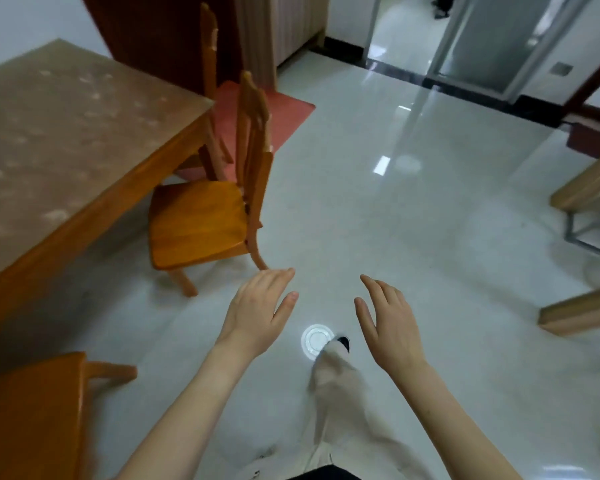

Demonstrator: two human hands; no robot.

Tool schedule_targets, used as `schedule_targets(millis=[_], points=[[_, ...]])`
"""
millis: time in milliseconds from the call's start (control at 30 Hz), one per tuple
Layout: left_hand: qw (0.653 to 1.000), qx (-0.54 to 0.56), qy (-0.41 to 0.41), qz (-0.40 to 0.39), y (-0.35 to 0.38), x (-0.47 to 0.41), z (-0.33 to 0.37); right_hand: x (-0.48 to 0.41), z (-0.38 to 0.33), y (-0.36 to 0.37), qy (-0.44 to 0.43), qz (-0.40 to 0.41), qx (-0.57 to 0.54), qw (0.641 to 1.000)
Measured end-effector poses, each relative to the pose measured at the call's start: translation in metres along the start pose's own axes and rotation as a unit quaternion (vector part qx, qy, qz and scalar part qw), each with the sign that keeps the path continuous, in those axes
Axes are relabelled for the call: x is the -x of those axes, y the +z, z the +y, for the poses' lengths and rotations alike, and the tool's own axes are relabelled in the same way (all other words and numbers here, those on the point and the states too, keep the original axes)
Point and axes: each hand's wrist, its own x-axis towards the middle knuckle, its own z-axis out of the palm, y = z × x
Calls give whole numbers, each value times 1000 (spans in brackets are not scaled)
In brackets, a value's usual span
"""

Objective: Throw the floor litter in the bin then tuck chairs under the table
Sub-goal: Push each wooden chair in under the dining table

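**A:** Fig. 1, foreground. My left grip (pixel 257 310) and my right grip (pixel 388 323) are held out side by side above the floor (pixel 413 220). The fingers are straight and spread, and both hold nothing.

**B:** Where is the litter?

**A:** A white round piece (pixel 311 338) lies flat on the floor, in view between the two grips. It may be a plastic lid, but the picture is too soft to be sure. It sits just beside the toe of my shoe (pixel 343 342).

**B:** Which step is in hand?

**A:** As I read it, the first one: the litter is not yet picked up. No bin shows in this view.

**B:** What does the next move call for?

**A:** I would need to bend low and pinch a thin, flat rim off smooth tile, probably with a fingertip worked under its edge. The chairs come after that. The near chair (pixel 198 223) stands drawn out from the tabletop (pixel 66 133), and a second chair (pixel 32 417) shows at lower left.
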Motion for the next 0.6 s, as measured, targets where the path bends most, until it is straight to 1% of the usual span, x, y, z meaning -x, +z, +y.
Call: schedule_targets(millis=[133, 200, 400, 500, 600], points=[[999, -9, 34, -17, 25, -111, 9, -103, 42, -15, 7, -5, -4, 1000], [1000, -3, 28, -14, 24, -169, 12, -161, 56, -27, -3, -6, -3, 1000], [999, -6, 0, 32, 1, -319, 9, -332, 74, -58, -58, -5, 1, 998], [999, -1, -20, 38, 2, -381, -7, -405, 79, -54, -77, -10, -13, 997], [999, 3, -31, 28, 11, -441, -35, -478, 82, -30, -93, -30, -18, 995]])
